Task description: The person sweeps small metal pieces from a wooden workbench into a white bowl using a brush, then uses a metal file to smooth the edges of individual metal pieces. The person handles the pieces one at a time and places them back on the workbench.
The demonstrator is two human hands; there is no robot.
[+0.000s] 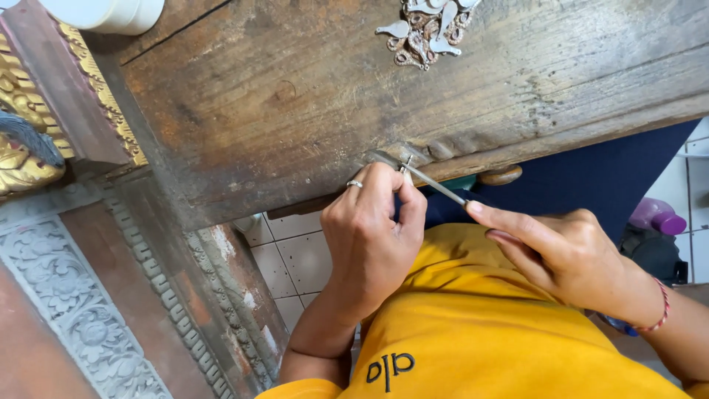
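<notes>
My left hand point(373, 236), with a ring on one finger, is curled against the edge of a worn wooden tabletop point(310, 96). Its fingertips pinch a small metal piece point(405, 164) right at that edge. My right hand point(569, 255), with a red bracelet at the wrist, holds a thin metal tool point(437, 185) between extended fingers. The tool's tip meets the small piece at the wood's edge. Below both hands is my yellow shirt point(480, 332).
A silver filigree ornament point(426, 29) lies on the tabletop at the far side. A white container point(111, 11) stands at the top left. Gilded carved wood point(22, 111) and a grey carved panel point(81, 310) fill the left. A purple bottle point(657, 216) stands on the tiled floor at right.
</notes>
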